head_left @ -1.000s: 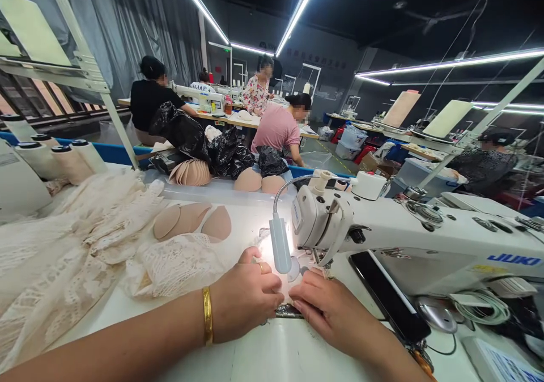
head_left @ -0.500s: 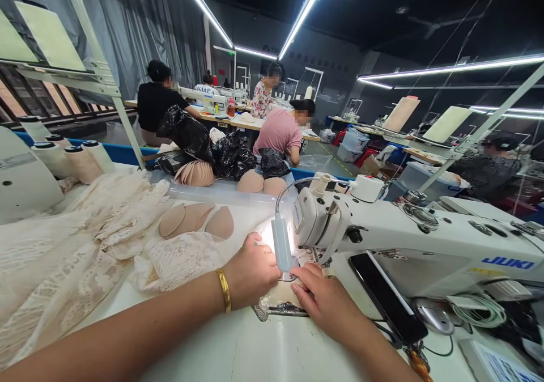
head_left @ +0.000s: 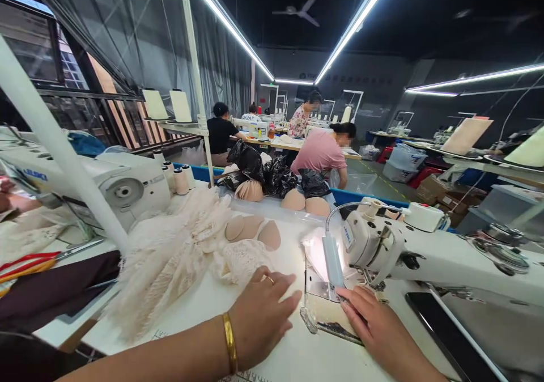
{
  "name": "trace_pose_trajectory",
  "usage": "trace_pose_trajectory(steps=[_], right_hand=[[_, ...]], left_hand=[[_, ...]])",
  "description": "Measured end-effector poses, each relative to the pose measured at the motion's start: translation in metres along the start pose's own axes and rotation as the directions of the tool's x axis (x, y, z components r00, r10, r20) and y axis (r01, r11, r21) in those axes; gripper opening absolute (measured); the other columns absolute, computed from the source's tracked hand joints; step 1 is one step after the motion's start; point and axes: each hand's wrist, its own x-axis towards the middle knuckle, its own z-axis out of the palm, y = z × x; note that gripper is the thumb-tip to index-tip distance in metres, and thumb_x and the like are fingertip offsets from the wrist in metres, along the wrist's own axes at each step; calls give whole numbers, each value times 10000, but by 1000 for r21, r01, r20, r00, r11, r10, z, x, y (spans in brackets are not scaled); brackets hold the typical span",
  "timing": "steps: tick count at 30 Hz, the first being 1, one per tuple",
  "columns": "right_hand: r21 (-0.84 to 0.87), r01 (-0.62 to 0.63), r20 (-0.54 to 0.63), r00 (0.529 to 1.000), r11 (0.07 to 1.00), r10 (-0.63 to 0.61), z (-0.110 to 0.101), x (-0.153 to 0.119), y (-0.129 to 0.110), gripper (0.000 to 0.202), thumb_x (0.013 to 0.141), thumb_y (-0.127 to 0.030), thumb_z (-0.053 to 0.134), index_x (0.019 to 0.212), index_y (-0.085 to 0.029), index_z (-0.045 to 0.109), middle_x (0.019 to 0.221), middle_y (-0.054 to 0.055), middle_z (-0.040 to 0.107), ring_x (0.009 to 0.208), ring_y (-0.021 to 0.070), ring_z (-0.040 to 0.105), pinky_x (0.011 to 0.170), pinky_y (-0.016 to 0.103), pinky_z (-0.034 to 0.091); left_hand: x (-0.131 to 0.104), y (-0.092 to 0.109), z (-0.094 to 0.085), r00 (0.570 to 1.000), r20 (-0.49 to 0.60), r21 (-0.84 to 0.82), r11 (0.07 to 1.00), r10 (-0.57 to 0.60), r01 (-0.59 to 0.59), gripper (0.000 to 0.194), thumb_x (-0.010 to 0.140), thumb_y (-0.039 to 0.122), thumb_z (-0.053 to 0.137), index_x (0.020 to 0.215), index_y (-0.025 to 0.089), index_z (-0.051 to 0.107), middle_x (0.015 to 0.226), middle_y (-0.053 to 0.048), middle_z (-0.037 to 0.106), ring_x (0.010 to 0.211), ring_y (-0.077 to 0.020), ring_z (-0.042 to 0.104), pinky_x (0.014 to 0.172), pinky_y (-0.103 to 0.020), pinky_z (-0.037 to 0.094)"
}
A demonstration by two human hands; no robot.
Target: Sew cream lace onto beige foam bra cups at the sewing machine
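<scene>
My left hand [head_left: 266, 314], with a gold bracelet and a ring, hovers over the white table left of the needle plate, fingers apart and nothing in them. By the needle plate [head_left: 321, 288] is my right hand [head_left: 368, 317], its fingers closed; what they hold, if anything, is too small to make out. A lit grey lamp [head_left: 332, 260] hangs in front of the sewing machine head [head_left: 365, 237]. Pale fabric [head_left: 313, 251] lies under the lamp. Beige cups [head_left: 270, 234] and cream lace [head_left: 242, 257] lie beyond my left hand.
A heap of lace [head_left: 170, 257] covers the table's left part. A black phone [head_left: 442, 331] lies beneath the machine arm. Thread cones [head_left: 181, 182] stand behind the lace. Another machine [head_left: 127, 186] is at the left, with a person's hand [head_left: 6, 192]. Several people sit or stand beyond.
The view has swung left. My left hand has come away from the needle plate toward the left, and its fingers have spread. My right hand stays beside the plate.
</scene>
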Motion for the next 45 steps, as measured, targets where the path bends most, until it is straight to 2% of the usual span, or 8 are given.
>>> trace_pose_trajectory(steps=[9, 14, 21, 26, 30, 33, 38, 45], right_hand=[[227, 205, -109, 977, 952, -184, -28, -5, -85, 286, 1034, -301, 531, 1312, -299, 600, 1103, 101, 718, 931, 260, 695, 730, 359, 592], [481, -123, 45, 992, 868, 116, -32, -10, -132, 608, 1038, -407, 513, 1591, -319, 276, 1118, 81, 707, 772, 216, 674, 663, 342, 575], [99, -180, 214, 964, 979, 156, -58, -12, -120, 300, 1026, -233, 516, 1273, -155, 668, 1044, 145, 723, 962, 304, 689, 862, 467, 544], [218, 271, 195, 929, 937, -314, -44, -5, -142, 473, 948, -165, 681, 1407, -239, 593, 1376, 147, 631, 1263, 329, 551, 1053, 499, 455], [431, 172, 127, 960, 886, -249, -29, 10, -157, 228, 1022, -180, 503, 1110, -200, 711, 963, 82, 719, 902, 244, 620, 844, 398, 483], [713, -146, 165, 986, 685, 38, -35, 16, -157, 276, 1055, -399, 510, 1001, -216, 709, 885, 32, 665, 819, 194, 584, 749, 313, 451], [878, -391, 328, 911, 275, 249, -32, 10, -146, 450, 970, -651, 586, 908, -211, 662, 776, -12, 538, 716, 156, 498, 673, 284, 419], [893, -375, 315, 916, 249, 249, -9, -2, -144, 594, 849, -698, 723, 1222, -261, 569, 888, -14, 539, 772, 164, 514, 640, 266, 459]], left_hand=[[-13, -26, -63, 951, -123, -571, 804, -285, 167, 203, 1017, 225, 443, 933, 197, 626, 926, -41, 665, 859, -193, 598, 808, -332, 472], [16, -17, -67, 949, 259, -856, 411, -181, 312, 289, 897, 466, 580, 942, 197, 676, 852, -26, 679, 794, -196, 611, 715, -299, 483], [-6, -27, -53, 872, 108, -754, 532, -478, 385, 431, 942, 548, 513, 1198, 230, 650, 1227, -93, 683, 1108, -291, 631, 986, -460, 499], [-68, -5, -37, 951, 93, -676, 682, -296, 278, 502, 865, 488, 734, 1307, 289, 602, 1373, -80, 619, 1290, -319, 549, 1121, -501, 428], [-87, 8, -9, 976, 75, -672, 713, -204, 200, 589, 818, 312, 776, 1372, 299, 579, 1437, -80, 601, 1362, -351, 485, 1183, -540, 332], [-76, 7, -10, 913, 167, -841, 428, -373, 329, 213, 915, 410, 657, 1022, 227, 682, 1032, -61, 702, 994, -275, 619, 910, -403, 505], [-45, 11, -23, 796, 345, -938, -219, -497, 269, 455, 801, 617, 781, 784, 193, 619, 744, 9, 603, 699, -157, 527, 653, -245, 452], [-24, 29, -20, 764, 427, -878, -423, -483, 224, 463, 674, 559, 902, 851, 184, 697, 806, -22, 705, 779, -212, 637, 750, -309, 535]])
